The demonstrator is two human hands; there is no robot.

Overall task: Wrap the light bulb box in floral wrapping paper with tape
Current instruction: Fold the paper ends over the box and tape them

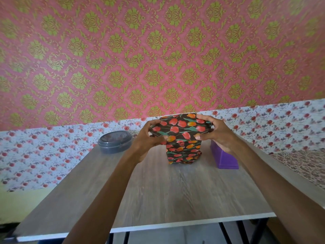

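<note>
Both hands, left (149, 136) and right (213, 133), pinch the floral paper (181, 132) over the upright box's top at mid-table (158, 191), apparently folding the end flaps; taping should follow, though no tape shows.

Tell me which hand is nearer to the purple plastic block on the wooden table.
Right. The right hand, gripping the top of the tulip-print wrapped box, hangs just over the purple plastic block; the left hand grips the box's other side, farther off.
</note>
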